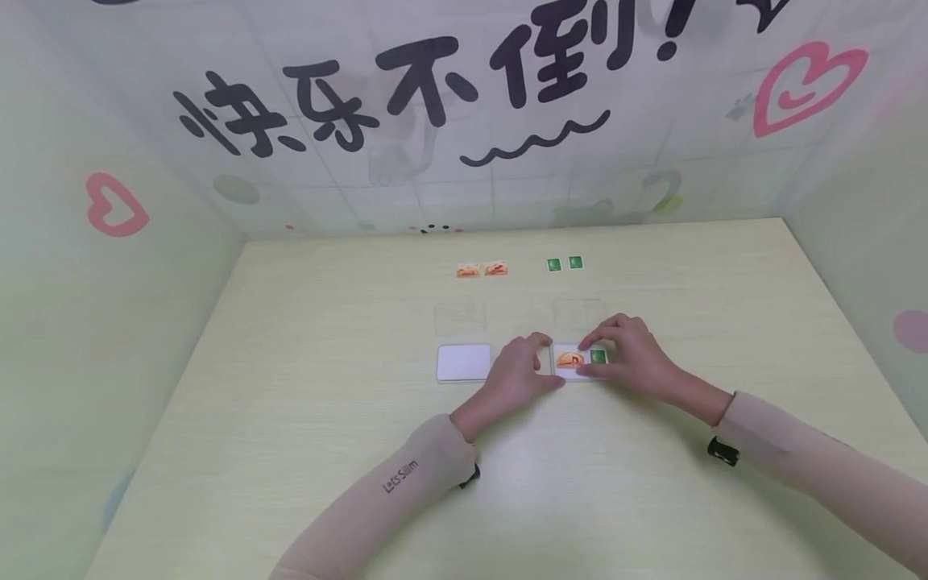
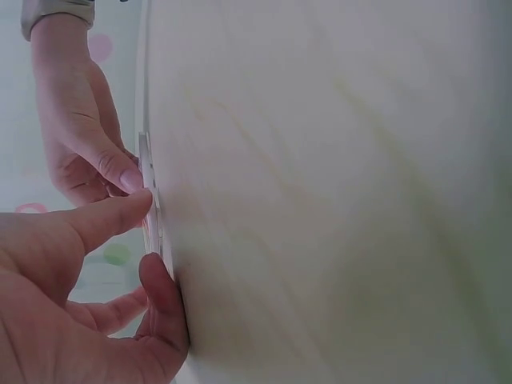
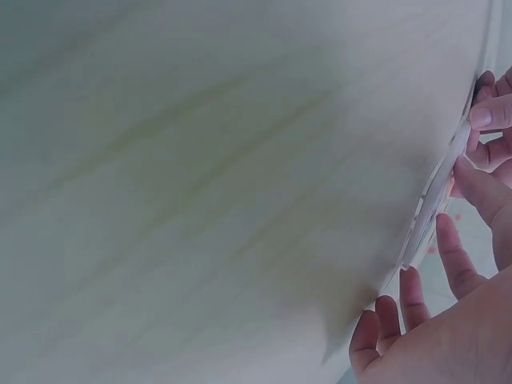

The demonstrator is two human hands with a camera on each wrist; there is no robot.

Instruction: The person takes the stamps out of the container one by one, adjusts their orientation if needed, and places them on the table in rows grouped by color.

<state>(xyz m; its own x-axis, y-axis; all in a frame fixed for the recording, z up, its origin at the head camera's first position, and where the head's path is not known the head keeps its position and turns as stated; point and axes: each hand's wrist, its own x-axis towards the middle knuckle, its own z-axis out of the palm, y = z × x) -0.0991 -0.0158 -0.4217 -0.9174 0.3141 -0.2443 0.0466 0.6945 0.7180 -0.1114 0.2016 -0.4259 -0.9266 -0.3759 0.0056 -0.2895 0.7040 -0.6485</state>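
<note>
A flat clear case with a white insert [image 1: 586, 374] lies on the table, bearing a small orange picture card [image 1: 568, 359] and a small green picture card [image 1: 598, 357]. My left hand [image 1: 518, 372] holds the case at its left end, thumb at the near corner and index finger at the far one. Over the case from the right, my right hand [image 1: 638, 358] pinches the orange card between thumb and index finger at its near and far edges. Edge-on, the case [image 3: 436, 192] shows between both hands in the right wrist view.
A second white-filled case [image 1: 464, 362] lies left of my left hand. Behind the cases are two clear covers [image 1: 460, 318], [image 1: 577, 311]. Farther back lie two orange picture cards [image 1: 482, 270] and two green ones [image 1: 565, 264]. Walls enclose the table's back and sides.
</note>
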